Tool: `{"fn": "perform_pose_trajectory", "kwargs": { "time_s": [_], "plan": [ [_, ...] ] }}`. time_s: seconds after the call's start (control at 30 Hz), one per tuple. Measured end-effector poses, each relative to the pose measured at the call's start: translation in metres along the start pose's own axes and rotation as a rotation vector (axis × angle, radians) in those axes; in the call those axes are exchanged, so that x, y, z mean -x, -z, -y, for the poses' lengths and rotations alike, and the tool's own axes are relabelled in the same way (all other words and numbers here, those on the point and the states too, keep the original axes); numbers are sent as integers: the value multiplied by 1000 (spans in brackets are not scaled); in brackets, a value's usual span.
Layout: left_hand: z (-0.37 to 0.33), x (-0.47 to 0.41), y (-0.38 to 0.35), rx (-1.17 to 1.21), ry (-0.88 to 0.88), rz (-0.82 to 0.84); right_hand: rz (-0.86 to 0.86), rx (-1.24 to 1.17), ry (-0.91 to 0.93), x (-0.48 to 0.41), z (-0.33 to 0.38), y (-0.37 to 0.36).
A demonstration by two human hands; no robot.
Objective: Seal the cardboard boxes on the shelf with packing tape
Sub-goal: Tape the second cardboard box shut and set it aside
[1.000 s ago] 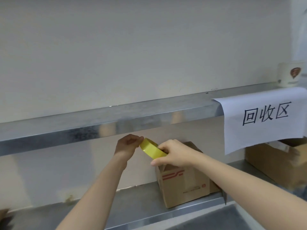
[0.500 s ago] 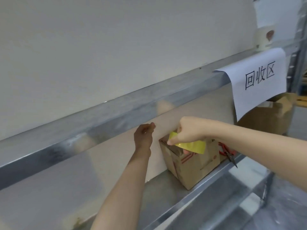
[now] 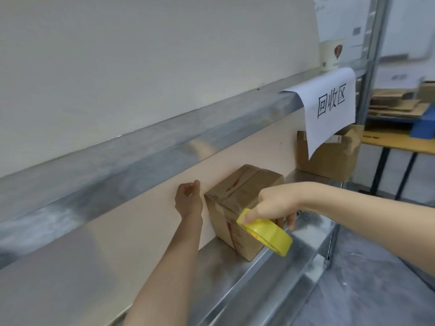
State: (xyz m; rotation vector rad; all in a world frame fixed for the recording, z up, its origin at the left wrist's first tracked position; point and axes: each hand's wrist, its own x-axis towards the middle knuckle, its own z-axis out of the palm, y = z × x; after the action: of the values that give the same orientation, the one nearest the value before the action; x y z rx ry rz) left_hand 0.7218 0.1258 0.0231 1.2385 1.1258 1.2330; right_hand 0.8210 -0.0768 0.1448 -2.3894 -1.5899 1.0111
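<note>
Since half second ago: right hand [image 3: 275, 203] brought yellow tape roll [image 3: 266, 231] down, from top of cardboard box [image 3: 244, 184] to its front corner, near shelf edge. Fingers curled around roll. Left hand [image 3: 189, 198] stays at back panel, just left of box top, thumb pressed to forefinger; tape end between them, cannot tell. Box brown, red print, flaps closed, stands on lower metal shelf [image 3: 270, 274]. Second box [image 3: 334, 161] further right, partly behind paper sign [image 3: 329, 109]. Paper cup [image 3: 332, 55] on upper shelf [image 3: 141, 149].
</note>
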Motion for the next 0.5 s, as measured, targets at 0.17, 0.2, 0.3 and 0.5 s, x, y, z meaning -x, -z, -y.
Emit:
{"fn": "perform_pose_trajectory", "kwargs": {
  "time_s": [0.17,0.2,0.3,0.5],
  "plan": [
    [12,-4,-3,-63,20,12,-45,123,-2,-12,3,-11],
    [12,-4,-4,-70,21,13,-54,130,-11,-13,2,-12],
    [10,1,-6,-66,26,-8,-71,163,-35,-17,-1,-12],
    [12,6,-14,-212,11,-96,-108,287,-51,-32,-14,-16]
  ]
}}
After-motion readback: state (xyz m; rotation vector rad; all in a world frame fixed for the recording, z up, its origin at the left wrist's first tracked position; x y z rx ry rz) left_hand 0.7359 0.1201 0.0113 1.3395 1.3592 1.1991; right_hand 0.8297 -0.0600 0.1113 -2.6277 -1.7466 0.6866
